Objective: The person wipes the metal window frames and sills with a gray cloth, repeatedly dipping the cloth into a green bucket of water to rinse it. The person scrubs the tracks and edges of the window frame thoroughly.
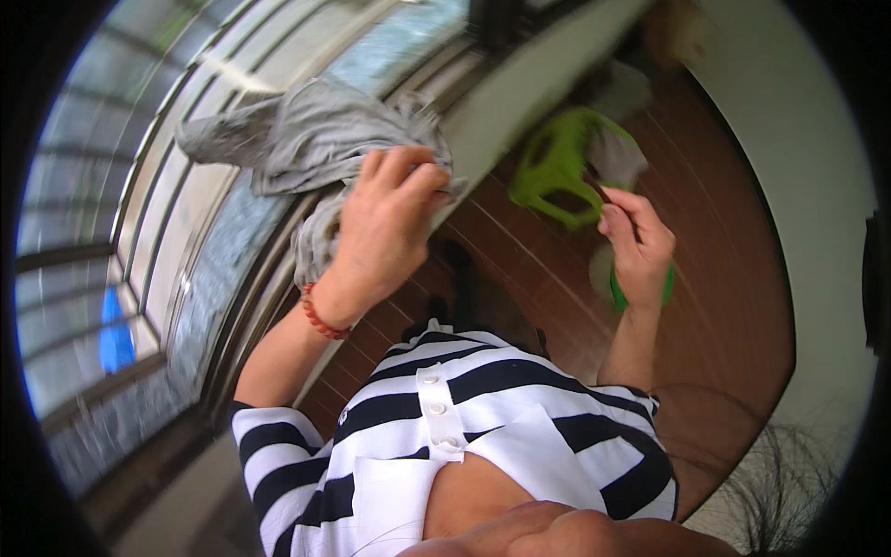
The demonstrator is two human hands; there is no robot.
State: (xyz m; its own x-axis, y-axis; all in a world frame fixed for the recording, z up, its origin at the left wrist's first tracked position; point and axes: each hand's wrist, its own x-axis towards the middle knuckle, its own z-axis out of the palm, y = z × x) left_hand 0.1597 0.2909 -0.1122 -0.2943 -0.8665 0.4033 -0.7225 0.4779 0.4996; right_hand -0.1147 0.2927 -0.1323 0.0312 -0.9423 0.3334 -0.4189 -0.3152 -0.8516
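My left hand (390, 216), with a red bead bracelet at the wrist, has its fingers curled on a crumpled grey cloth (327, 132). The cloth drapes over the window sill and frame, and part of it hangs under the hand. Over on the right, my right hand (637, 244) pinches a thin dark brown strip or stick (597, 184) between thumb and fingers. Its far end is blurred against a lime-green plastic object with large cut-outs (560, 170), which lies beyond and below this hand.
A window with metal bars (150, 202) and a grey stone ledge (223, 244) run along the left. Outside hangs something blue (117, 334). On the reddish-brown plank floor (710, 278), a bright green item (618, 289) is partly hidden behind my right wrist. A pale wall (814, 209) bounds the right.
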